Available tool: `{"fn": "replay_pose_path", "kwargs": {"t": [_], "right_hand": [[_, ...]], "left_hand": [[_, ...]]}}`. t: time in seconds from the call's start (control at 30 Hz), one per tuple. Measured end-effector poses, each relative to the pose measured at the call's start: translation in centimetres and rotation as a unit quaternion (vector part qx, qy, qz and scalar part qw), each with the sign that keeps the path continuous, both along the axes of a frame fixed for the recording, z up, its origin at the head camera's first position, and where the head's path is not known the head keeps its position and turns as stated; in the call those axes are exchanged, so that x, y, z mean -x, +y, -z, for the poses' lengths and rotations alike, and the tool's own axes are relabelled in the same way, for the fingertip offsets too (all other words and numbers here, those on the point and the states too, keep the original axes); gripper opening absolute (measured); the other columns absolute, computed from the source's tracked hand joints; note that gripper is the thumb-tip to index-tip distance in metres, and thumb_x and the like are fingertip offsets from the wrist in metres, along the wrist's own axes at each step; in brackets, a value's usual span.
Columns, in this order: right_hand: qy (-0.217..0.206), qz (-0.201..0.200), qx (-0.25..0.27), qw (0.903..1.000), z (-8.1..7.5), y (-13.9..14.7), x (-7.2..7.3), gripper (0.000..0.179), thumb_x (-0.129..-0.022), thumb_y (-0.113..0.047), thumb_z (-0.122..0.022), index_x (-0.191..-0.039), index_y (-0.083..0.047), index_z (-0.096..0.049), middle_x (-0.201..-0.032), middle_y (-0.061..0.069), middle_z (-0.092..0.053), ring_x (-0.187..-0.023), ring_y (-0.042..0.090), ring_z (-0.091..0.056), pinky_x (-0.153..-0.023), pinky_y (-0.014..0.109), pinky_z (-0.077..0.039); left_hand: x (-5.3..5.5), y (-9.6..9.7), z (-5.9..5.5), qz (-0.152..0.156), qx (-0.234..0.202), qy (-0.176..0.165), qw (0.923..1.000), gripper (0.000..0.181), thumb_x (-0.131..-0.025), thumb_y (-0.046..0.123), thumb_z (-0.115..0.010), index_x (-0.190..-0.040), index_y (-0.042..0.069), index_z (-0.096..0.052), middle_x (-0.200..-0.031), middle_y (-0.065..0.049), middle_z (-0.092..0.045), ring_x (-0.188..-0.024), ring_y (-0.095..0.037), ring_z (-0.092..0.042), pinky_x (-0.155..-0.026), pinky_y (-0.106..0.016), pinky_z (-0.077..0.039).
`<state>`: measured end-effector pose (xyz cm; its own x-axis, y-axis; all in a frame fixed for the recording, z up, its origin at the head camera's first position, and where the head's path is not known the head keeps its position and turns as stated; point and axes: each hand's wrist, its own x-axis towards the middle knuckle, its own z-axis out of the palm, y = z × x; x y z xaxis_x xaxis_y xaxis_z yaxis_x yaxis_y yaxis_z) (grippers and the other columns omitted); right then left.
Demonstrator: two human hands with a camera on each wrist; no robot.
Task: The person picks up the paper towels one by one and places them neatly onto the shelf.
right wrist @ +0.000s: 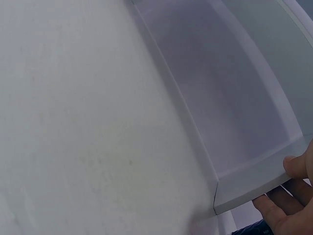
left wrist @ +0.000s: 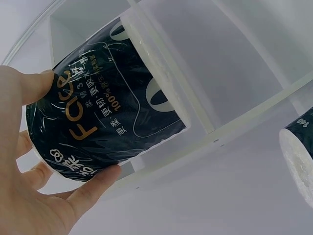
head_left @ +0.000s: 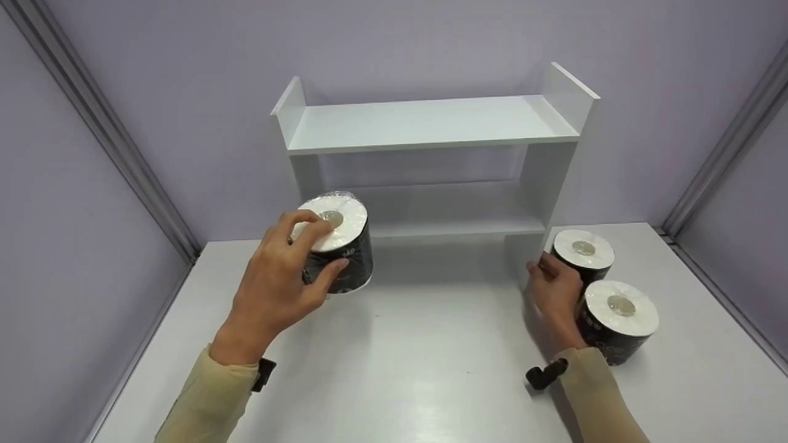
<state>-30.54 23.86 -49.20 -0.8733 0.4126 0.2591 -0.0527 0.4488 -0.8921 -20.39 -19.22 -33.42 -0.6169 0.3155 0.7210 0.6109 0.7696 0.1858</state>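
My left hand (head_left: 274, 280) grips a toilet roll (head_left: 354, 264) wrapped in black printed plastic, its white top facing up, in front of the left side of a white shelf (head_left: 431, 126). In the left wrist view the thumb lies along one side of the wrapped roll (left wrist: 107, 98) and the fingers curl under the other. Low on the shelf's right side, my right hand (head_left: 556, 289) pinches the upright side panel. The right wrist view shows the thumb on one face of that panel (right wrist: 259, 181) and fingers behind it.
Two more black-wrapped toilet rolls stand on the white table right of the shelf, a rear roll (head_left: 585, 249) and a front roll (head_left: 619, 320) beside my right wrist. A purple-grey wall (head_left: 425, 43) rises behind the shelf, with metal-edged walls at both sides.
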Motion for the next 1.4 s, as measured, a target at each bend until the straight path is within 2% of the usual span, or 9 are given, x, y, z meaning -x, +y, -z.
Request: {"fn": "replay_pose_path", "kwargs": {"t": [0.17,0.37,0.5,0.7,0.83,1.03,1.2,1.27,1.4], "right_hand": [[0.016,-0.012,0.001,0.9998,0.0,-0.1,-0.1,0.034,-0.104,-0.007,-0.067,-0.137,0.000,-0.071,-0.125,0.024,-0.075,-0.113,0.032,-0.072,-0.080,0.001,-0.044],[0.017,-0.015,-0.009,0.9997,0.0,-0.1,-0.2,0.033,-0.104,-0.007,-0.067,-0.135,0.001,-0.071,-0.125,0.025,-0.075,-0.113,0.035,-0.073,-0.079,0.001,-0.044],[-0.002,-0.011,-0.001,0.9999,0.0,-0.3,-0.2,0.035,-0.105,-0.010,-0.067,-0.138,-0.004,-0.070,-0.129,0.020,-0.075,-0.116,0.031,-0.072,-0.087,0.011,-0.050],[-0.021,-0.012,0.016,0.9996,0.0,-0.6,-0.2,0.037,-0.106,-0.013,-0.066,-0.142,-0.008,-0.068,-0.133,0.017,-0.074,-0.120,0.030,-0.071,-0.105,0.038,-0.056],[-0.021,-0.013,0.027,0.9993,0.0,-0.9,-0.3,0.038,-0.106,-0.011,-0.064,-0.143,-0.007,-0.068,-0.134,0.018,-0.073,-0.122,0.030,-0.070,-0.108,0.043,-0.055],[-0.055,-0.017,0.059,0.9966,-0.3,-1.1,-0.4,0.040,-0.108,-0.021,-0.064,-0.148,-0.017,-0.066,-0.138,0.011,-0.072,-0.125,0.024,-0.069,-0.107,0.037,-0.057],[-0.006,-0.012,0.008,0.9999,-0.2,-0.6,-0.3,0.035,-0.105,-0.013,-0.066,-0.140,-0.009,-0.071,-0.130,0.017,-0.076,-0.117,0.029,-0.073,-0.095,0.022,-0.054],[0.010,-0.014,-0.009,0.9998,-0.1,-0.4,-0.2,0.035,-0.104,-0.010,-0.067,-0.139,-0.006,-0.071,-0.130,0.020,-0.075,-0.117,0.031,-0.073,-0.094,0.022,-0.053],[0.010,-0.023,-0.010,0.9996,-0.1,-0.2,-0.2,0.036,-0.105,-0.009,-0.066,-0.140,-0.006,-0.070,-0.132,0.021,-0.074,-0.118,0.032,-0.073,-0.096,0.025,-0.055]], "left_hand": [[0.0,0.0,-0.2,-0.002,0.005,0.005,1.0000,0.053,-0.094,0.028,-0.085,-0.142,0.019,-0.065,-0.130,-0.015,-0.059,-0.116,-0.038,-0.064,-0.096,-0.053,-0.059],[0.0,0.0,-0.5,0.000,0.004,0.005,1.0000,0.053,-0.095,0.029,-0.084,-0.144,0.019,-0.064,-0.131,-0.015,-0.059,-0.117,-0.037,-0.063,-0.097,-0.054,-0.059],[0.1,-0.1,-0.5,0.001,0.004,0.007,1.0000,0.054,-0.095,0.028,-0.084,-0.144,0.019,-0.064,-0.132,-0.015,-0.059,-0.118,-0.037,-0.063,-0.097,-0.053,-0.059],[0.2,-0.2,-0.4,-0.003,0.001,0.011,0.9999,0.054,-0.095,0.028,-0.084,-0.144,0.019,-0.064,-0.132,-0.015,-0.059,-0.118,-0.038,-0.063,-0.096,-0.055,-0.059],[0.3,-0.2,-0.4,-0.003,0.001,0.013,0.9999,0.053,-0.095,0.028,-0.084,-0.143,0.019,-0.064,-0.133,-0.015,-0.059,-0.119,-0.038,-0.063,-0.097,-0.055,-0.059],[0.3,-0.2,-0.6,-0.008,-0.001,0.015,0.9999,0.053,-0.095,0.028,-0.084,-0.144,0.019,-0.064,-0.133,-0.015,-0.059,-0.118,-0.039,-0.062,-0.095,-0.056,-0.060],[0.5,0.0,-0.8,-0.010,0.004,0.028,0.9995,0.051,-0.095,0.028,-0.084,-0.141,0.017,-0.064,-0.134,-0.015,-0.059,-0.115,-0.040,-0.063,-0.094,-0.055,-0.059],[0.6,0.1,-0.9,-0.011,0.006,0.031,0.9994,0.050,-0.096,0.028,-0.083,-0.141,0.016,-0.064,-0.134,-0.015,-0.059,-0.115,-0.039,-0.063,-0.093,-0.055,-0.060],[0.7,0.2,-1.1,-0.010,0.004,0.031,0.9995,0.049,-0.097,0.029,-0.082,-0.140,0.016,-0.064,-0.134,-0.015,-0.059,-0.117,-0.038,-0.063,-0.092,-0.053,-0.061]]}}
